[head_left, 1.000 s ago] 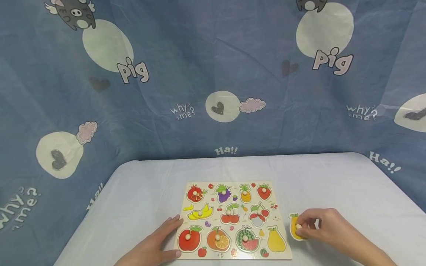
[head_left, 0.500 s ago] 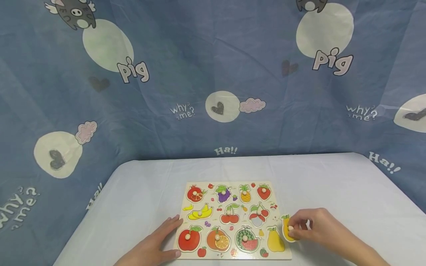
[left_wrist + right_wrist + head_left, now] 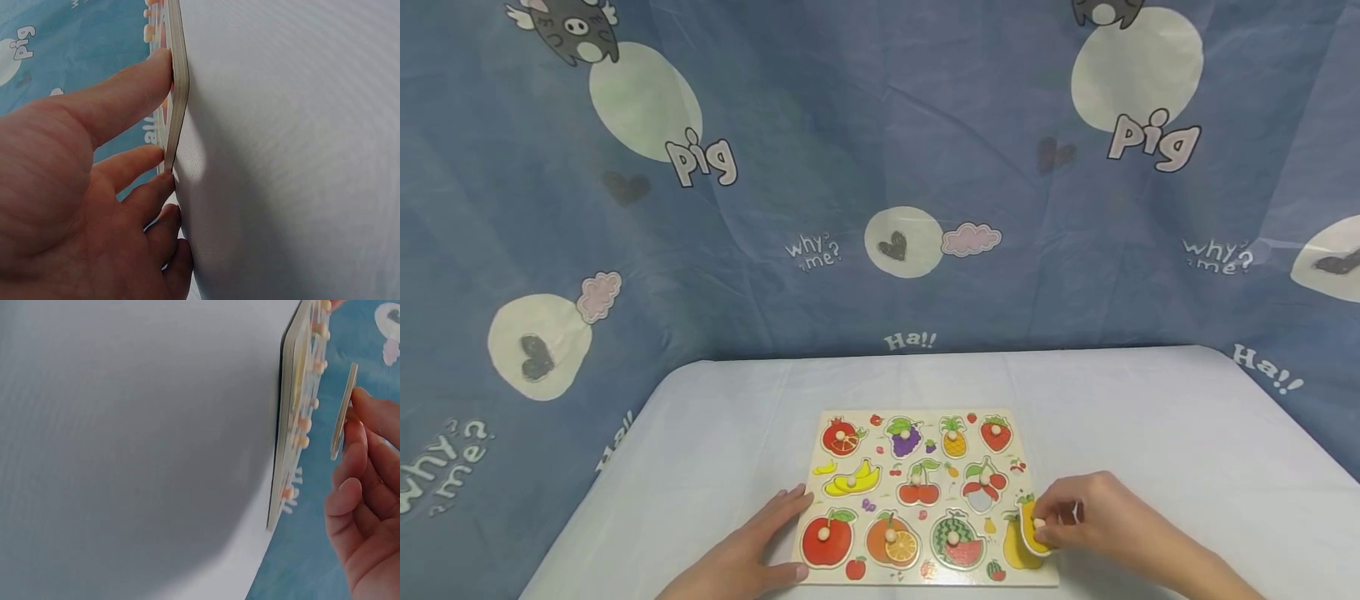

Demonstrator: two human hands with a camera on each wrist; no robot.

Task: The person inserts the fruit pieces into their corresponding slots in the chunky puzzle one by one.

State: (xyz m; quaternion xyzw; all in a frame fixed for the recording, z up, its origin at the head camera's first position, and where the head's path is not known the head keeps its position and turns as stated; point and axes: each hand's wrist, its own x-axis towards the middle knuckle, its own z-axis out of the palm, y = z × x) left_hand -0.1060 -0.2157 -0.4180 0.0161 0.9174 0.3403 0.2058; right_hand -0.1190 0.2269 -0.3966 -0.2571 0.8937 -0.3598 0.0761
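A wooden fruit puzzle board [image 3: 925, 575] lies on the white tabletop in the head view, with knobbed fruit pieces in its recesses. My right hand [image 3: 1086, 521] pinches the small knob of a yellow pear puzzle piece [image 3: 1034, 527]. The piece overlaps the printed pear [image 3: 1017, 550] at the board's front right corner. From the right wrist, the pear piece [image 3: 345, 412] shows edge-on, held clear above the board [image 3: 289, 394]. My left hand [image 3: 748, 546] rests at the board's left edge, thumb and fingertips touching it. In the left wrist view its fingers [image 3: 134, 165] lie loosely along that edge.
The white-covered table [image 3: 737, 417] stretches around the board. Behind and at the sides hangs a blue curtain [image 3: 820, 308] with printed pigs and words. A watermelon piece [image 3: 955, 542] sits left of the printed pear, and a cherry-like piece [image 3: 982, 483] lies behind it.
My right hand has carried the pear piece leftward from beside the board to over its right front corner, tilting it. The left hand has stayed at the left edge.
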